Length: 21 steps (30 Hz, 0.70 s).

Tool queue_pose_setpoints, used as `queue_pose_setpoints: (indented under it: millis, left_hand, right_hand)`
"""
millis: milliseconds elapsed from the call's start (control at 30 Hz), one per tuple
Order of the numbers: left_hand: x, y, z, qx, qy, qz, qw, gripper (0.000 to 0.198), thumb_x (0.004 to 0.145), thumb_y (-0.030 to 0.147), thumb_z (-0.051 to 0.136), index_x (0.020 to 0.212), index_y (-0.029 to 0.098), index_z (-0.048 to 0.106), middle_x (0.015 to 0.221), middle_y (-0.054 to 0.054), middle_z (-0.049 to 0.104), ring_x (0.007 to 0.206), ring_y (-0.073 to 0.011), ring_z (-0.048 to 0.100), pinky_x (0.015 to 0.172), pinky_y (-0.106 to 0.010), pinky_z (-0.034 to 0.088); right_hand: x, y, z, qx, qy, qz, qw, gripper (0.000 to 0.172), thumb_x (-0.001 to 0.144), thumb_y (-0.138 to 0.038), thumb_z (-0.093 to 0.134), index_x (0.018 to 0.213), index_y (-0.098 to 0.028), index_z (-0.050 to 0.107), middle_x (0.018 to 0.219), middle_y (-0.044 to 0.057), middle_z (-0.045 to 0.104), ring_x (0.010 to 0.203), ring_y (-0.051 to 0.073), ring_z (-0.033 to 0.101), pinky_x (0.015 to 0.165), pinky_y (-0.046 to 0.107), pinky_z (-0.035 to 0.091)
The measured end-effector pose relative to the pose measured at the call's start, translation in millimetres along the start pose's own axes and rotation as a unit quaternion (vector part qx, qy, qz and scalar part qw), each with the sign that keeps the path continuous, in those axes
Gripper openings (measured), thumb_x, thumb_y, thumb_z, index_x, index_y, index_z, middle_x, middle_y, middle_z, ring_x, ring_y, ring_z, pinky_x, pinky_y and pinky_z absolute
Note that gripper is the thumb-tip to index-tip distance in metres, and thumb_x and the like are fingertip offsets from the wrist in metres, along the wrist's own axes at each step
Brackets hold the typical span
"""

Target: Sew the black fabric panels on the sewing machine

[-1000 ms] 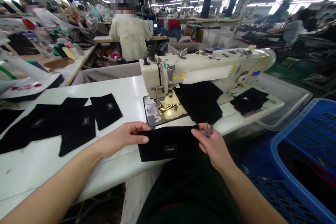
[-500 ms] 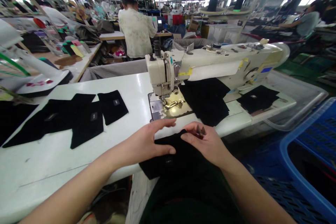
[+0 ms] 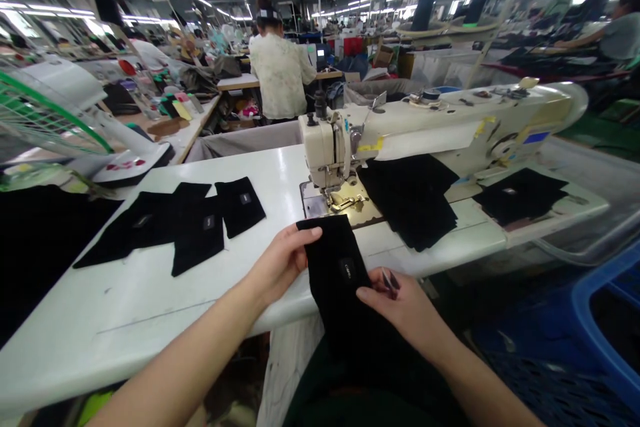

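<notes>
A black fabric piece (image 3: 327,257) with a small dark label (image 3: 347,270) is held up in front of the sewing machine (image 3: 320,150). My left hand (image 3: 280,267) is closed on its upper left edge, thumb on top. My right hand (image 3: 407,307) pinches the right edge, below the label. Two pointed metal tips (image 3: 391,281), like those of thread snips, stick out from the right hand's fingers. The fabric's top edge is just in front of the needle plate (image 3: 313,203). Its lower end merges with my dark clothing.
Several labelled black pieces (image 3: 200,227) lie on the white table (image 3: 165,300) to the left. More black fabric (image 3: 410,197) is stacked beside the needle, and another pile (image 3: 520,193) is farther right. A blue basket (image 3: 580,300) stands at lower right, a fan (image 3: 60,93) at left.
The fabric has been raised and turned so that its label faces up. My left hand, open before, now grips its left edge; my right hand has moved down along the right edge.
</notes>
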<state>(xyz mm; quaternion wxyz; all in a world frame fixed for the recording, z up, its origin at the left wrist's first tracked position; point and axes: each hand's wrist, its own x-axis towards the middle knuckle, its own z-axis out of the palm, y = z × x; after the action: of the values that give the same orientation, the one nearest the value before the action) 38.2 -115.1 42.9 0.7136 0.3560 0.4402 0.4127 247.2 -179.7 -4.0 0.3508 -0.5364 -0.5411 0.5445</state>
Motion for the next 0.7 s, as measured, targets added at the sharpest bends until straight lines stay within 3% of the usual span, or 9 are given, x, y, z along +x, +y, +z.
queue_pose_setpoints:
  millis: [133, 233, 400, 500, 700]
  left_hand:
    - [17, 18, -14.5, 0.158, -0.007, -0.005, 0.987, 0.035, 0.064, 0.044, 0.086, 0.082, 0.015, 0.076, 0.079, -0.005, 0.073, 0.072, -0.0147, 0.063, 0.069, -0.024, 0.048]
    - [26, 23, -16.1, 0.242, -0.004, 0.016, 0.970, 0.033, 0.059, 0.042, 0.089, 0.074, 0.016, 0.075, 0.077, -0.004, 0.073, 0.072, -0.0151, 0.063, 0.071, -0.026, 0.047]
    - [32, 21, -16.3, 0.212, 0.070, 0.061, 0.973, 0.038, 0.057, 0.046, 0.088, 0.075, 0.017, 0.072, 0.070, -0.001, 0.070, 0.063, -0.0136, 0.061, 0.064, -0.026, 0.046]
    - [35, 20, -19.3, 0.194, 0.101, 0.061, 0.974, 0.043, 0.053, 0.047, 0.089, 0.075, 0.016, 0.071, 0.067, 0.000, 0.069, 0.059, -0.0134, 0.060, 0.060, -0.025, 0.045]
    - [37, 21, -20.2, 0.179, 0.119, 0.041, 0.976, 0.039, 0.051, 0.043, 0.090, 0.071, 0.016, 0.071, 0.065, -0.002, 0.069, 0.058, -0.0138, 0.060, 0.055, -0.023, 0.043]
  right_hand:
    - [2, 0, -2, -0.020, -0.042, 0.010, 0.999, 0.019, 0.081, -0.036, 0.068, 0.078, -0.018, 0.064, 0.064, -0.005, 0.053, 0.061, 0.013, 0.049, 0.061, 0.026, 0.040]
    - [3, -2, -2, -0.018, -0.040, 0.019, 0.999, 0.020, 0.080, -0.037, 0.068, 0.080, -0.018, 0.065, 0.065, -0.004, 0.056, 0.062, 0.014, 0.051, 0.061, 0.026, 0.041]
    - [0, 4, -5, 0.066, -0.019, 0.022, 0.997, 0.039, 0.073, -0.037, 0.077, 0.105, -0.018, 0.066, 0.086, 0.000, 0.068, 0.078, 0.018, 0.062, 0.074, 0.030, 0.048]
    - [-4, 12, -7, 0.072, 0.028, 0.030, 0.997, 0.046, 0.068, -0.032, 0.081, 0.108, -0.018, 0.064, 0.070, -0.006, 0.057, 0.063, 0.013, 0.054, 0.063, 0.027, 0.045]
    - [-5, 14, -4, 0.174, 0.084, 0.048, 0.980, 0.035, 0.076, -0.041, 0.076, 0.098, -0.019, 0.062, 0.060, -0.009, 0.047, 0.043, 0.005, 0.035, 0.042, 0.020, 0.030]
